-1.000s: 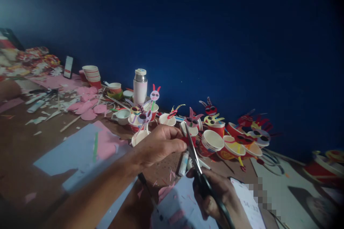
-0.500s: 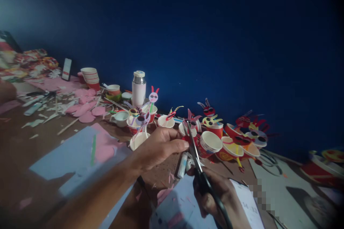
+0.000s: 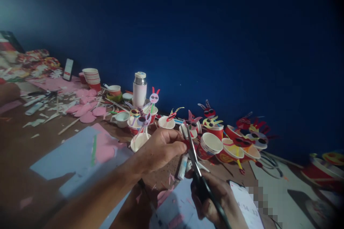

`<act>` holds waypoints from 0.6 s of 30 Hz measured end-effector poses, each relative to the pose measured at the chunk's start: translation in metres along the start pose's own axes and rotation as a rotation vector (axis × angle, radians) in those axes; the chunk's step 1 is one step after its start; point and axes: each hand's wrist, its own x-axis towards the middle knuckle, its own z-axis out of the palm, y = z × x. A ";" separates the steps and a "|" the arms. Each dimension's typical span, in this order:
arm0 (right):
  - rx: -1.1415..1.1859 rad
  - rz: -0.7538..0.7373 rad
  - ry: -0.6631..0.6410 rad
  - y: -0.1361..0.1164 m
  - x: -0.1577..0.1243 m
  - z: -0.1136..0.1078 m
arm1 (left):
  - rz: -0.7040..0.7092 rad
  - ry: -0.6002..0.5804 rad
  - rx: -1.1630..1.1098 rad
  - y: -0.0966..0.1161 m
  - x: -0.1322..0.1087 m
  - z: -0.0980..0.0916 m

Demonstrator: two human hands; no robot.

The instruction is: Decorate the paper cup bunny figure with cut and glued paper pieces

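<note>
My left hand [image 3: 162, 149] is raised over the table with thumb and forefinger pinched together. Whatever lies between those fingertips is too small and dark to make out; a bit of red shows just beyond them. My right hand [image 3: 212, 196] grips a pair of scissors [image 3: 195, 162] by the black handles. Its blades point up and away, slightly apart, close beside the left fingertips. Behind the blades stands a paper cup [image 3: 189, 131] with a pink paper figure [image 3: 192, 120] over it. Below, a white glue stick [image 3: 182, 166] lies on the table.
Several paper cups [image 3: 210, 143] with paper faces on sticks line the wall. A thermos [image 3: 139, 93] stands behind them. Blue sheets [image 3: 61, 154], pink paper ovals [image 3: 87, 116] and scraps cover the left side. A phone [image 3: 245, 204] lies at right. Another person's hand [image 3: 9, 93] shows far left.
The scissors have shifted slightly left and turned a little near my left fingertips. My left hand keeps its pinch, and the whole view has moved very slightly.
</note>
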 end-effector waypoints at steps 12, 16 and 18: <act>0.044 0.049 0.008 0.003 -0.001 -0.001 | -0.014 -0.019 0.039 0.000 0.000 -0.003; 0.096 0.063 -0.018 0.005 0.000 -0.002 | -0.014 -0.017 0.034 0.002 0.000 -0.005; 0.077 0.055 -0.023 0.006 0.000 -0.002 | -0.018 -0.013 0.035 0.002 0.000 -0.006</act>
